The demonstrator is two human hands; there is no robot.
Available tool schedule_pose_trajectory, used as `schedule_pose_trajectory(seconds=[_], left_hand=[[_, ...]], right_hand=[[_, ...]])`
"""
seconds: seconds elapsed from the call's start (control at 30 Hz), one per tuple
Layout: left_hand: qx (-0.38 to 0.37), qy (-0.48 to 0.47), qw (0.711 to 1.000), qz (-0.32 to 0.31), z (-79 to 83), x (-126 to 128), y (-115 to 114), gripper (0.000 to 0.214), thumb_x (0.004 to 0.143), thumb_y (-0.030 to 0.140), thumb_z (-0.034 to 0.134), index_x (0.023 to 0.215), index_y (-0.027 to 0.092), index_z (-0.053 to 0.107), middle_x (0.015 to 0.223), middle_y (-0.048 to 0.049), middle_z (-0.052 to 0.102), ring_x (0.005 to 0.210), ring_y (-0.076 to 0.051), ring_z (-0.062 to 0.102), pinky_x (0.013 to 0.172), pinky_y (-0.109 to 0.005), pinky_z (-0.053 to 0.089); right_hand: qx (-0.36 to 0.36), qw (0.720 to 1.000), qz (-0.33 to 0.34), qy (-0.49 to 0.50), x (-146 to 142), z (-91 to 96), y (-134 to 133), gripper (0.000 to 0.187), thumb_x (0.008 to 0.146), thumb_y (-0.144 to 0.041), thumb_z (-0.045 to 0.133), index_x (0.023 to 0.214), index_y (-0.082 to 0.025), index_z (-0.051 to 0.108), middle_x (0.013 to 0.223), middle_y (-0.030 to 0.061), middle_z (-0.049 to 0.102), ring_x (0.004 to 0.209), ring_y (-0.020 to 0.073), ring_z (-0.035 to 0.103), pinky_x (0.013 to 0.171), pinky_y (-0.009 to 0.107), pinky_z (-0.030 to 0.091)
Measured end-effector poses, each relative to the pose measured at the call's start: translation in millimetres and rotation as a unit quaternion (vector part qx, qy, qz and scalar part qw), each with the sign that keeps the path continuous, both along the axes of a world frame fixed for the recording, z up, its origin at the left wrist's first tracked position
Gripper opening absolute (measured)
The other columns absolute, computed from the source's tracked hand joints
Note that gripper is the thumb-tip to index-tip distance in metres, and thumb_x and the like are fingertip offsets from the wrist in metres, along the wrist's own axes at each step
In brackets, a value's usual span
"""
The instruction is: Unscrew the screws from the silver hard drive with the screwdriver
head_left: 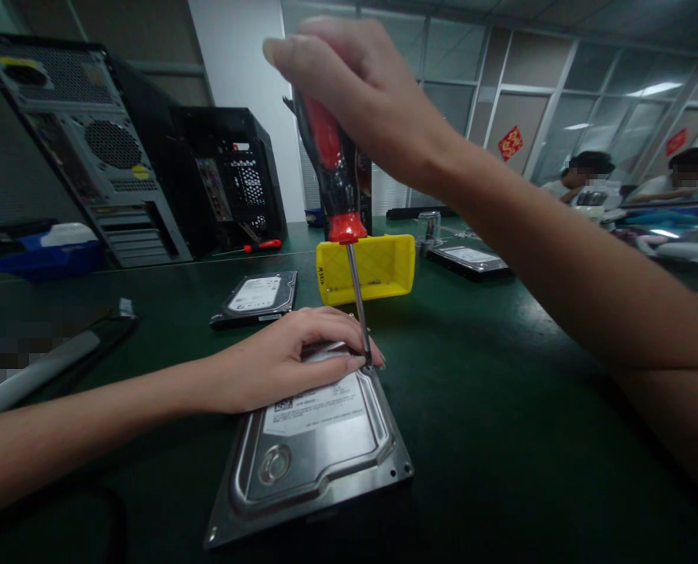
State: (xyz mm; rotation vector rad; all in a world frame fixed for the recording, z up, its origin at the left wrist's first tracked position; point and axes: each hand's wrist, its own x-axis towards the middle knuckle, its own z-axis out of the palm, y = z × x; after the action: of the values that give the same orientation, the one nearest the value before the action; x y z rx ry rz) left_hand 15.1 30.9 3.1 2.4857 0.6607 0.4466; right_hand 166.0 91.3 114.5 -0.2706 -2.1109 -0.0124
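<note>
A silver hard drive with a white label lies on the dark green table in front of me. My left hand rests across its far part and holds it, with the thumb and fingertips close around the screwdriver's tip. My right hand is closed over the top of a red and black screwdriver. The screwdriver stands nearly upright, slightly tilted, its metal shaft reaching down to the drive's right edge. Fingers and tip hide the spot where it meets the drive.
Behind stands a yellow bin on its side, between a second hard drive and a third hard drive. Computer cases stand at the left, near a red-handled screwdriver and a blue tray. People sit at the far right.
</note>
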Motion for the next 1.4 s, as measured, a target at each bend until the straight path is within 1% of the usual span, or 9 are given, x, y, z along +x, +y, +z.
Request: schedule_pose_trajectory(seconds=[0.2,0.4,0.5,0.63,0.8,0.9,1.1,1.27,1.4], left_hand=[[0.001,-0.006,1.0,-0.001,-0.7,-0.1,0.9,0.02,0.093,0.018,0.051,0.104,0.019,0.067,0.109,-0.0031,0.065,0.11,-0.019,0.056,0.096,-0.03,0.042],[0.005,-0.004,1.0,-0.001,-1.1,0.5,0.5,0.02,0.093,0.018,0.051,0.105,0.02,0.067,0.109,-0.0025,0.065,0.108,-0.018,0.056,0.096,-0.028,0.042],[0.004,-0.003,1.0,-0.001,-1.4,0.1,0.9,0.02,0.093,0.018,0.05,0.105,0.02,0.066,0.11,-0.0017,0.064,0.109,-0.017,0.055,0.096,-0.028,0.041],[0.001,0.001,1.0,-0.003,-1.2,-0.6,0.9,0.02,0.094,0.018,0.05,0.106,0.02,0.065,0.11,-0.0016,0.064,0.11,-0.017,0.055,0.097,-0.027,0.041],[0.001,0.002,1.0,-0.004,-0.3,-0.9,-0.3,0.02,0.094,0.019,0.049,0.105,0.019,0.066,0.11,-0.0025,0.064,0.11,-0.018,0.055,0.097,-0.028,0.042],[-0.001,0.0,1.0,-0.003,-0.9,-1.2,0.3,0.02,0.094,0.019,0.05,0.105,0.02,0.066,0.11,-0.0028,0.064,0.109,-0.018,0.056,0.096,-0.029,0.042],[0.003,0.004,1.0,0.0,-1.6,-1.1,1.2,0.02,0.094,0.02,0.05,0.105,0.02,0.066,0.111,-0.002,0.064,0.11,-0.018,0.055,0.097,-0.028,0.042],[0.021,0.002,1.0,-0.002,-0.7,0.3,-0.4,0.02,0.093,0.018,0.049,0.104,0.02,0.066,0.109,-0.0022,0.065,0.109,-0.018,0.056,0.097,-0.029,0.041],[0.03,-0.003,1.0,0.002,-1.1,1.6,-0.8,0.02,0.092,0.017,0.05,0.103,0.019,0.067,0.108,-0.0032,0.066,0.108,-0.019,0.057,0.097,-0.031,0.042]], right_hand=[[0.005,1.0,0.024,0.0,-0.8,-0.7,0.3,0.04,0.09,-0.036,0.031,0.08,-0.001,0.05,0.065,-0.0043,0.036,0.059,-0.005,0.033,0.064,0.011,0.027],[-0.013,1.0,0.002,0.018,-1.4,-2.3,-5.7,0.04,0.091,-0.035,0.021,0.076,-0.004,0.042,0.064,-0.0051,0.03,0.057,-0.0055,0.029,0.063,0.01,0.024],[-0.023,1.0,0.004,0.008,-1.1,-1.6,-6.5,0.035,0.091,-0.031,0.02,0.079,-0.005,0.041,0.068,-0.0049,0.032,0.059,-0.0059,0.029,0.065,0.01,0.024],[-0.029,1.0,-0.001,-0.004,-1.6,0.4,-4.9,0.034,0.091,-0.024,0.019,0.082,-0.003,0.044,0.069,-0.0044,0.032,0.06,-0.0053,0.029,0.067,0.011,0.024],[-0.026,1.0,0.003,-0.011,-1.7,1.1,0.9,0.035,0.092,-0.028,0.026,0.082,-0.002,0.047,0.067,-0.0041,0.034,0.058,-0.0048,0.03,0.064,0.012,0.024],[-0.018,1.0,0.006,-0.006,-1.1,1.7,3.1,0.036,0.091,-0.031,0.029,0.078,-0.003,0.047,0.065,-0.0042,0.034,0.057,-0.0048,0.03,0.062,0.012,0.024],[-0.012,1.0,-0.011,0.009,-0.9,4.0,-0.3,0.033,0.09,-0.029,0.032,0.068,-0.007,0.04,0.058,-0.0053,0.03,0.051,-0.0046,0.028,0.057,0.013,0.02],[-0.001,1.0,-0.003,0.013,-1.5,4.8,-0.6,0.032,0.089,-0.027,0.033,0.065,-0.007,0.037,0.057,-0.0054,0.028,0.051,-0.0056,0.026,0.057,0.013,0.018],[-0.006,1.0,0.0,0.026,-4.8,1.9,3.4,0.033,0.089,-0.027,0.032,0.064,-0.007,0.037,0.056,-0.006,0.026,0.05,-0.0057,0.026,0.057,0.012,0.019]])
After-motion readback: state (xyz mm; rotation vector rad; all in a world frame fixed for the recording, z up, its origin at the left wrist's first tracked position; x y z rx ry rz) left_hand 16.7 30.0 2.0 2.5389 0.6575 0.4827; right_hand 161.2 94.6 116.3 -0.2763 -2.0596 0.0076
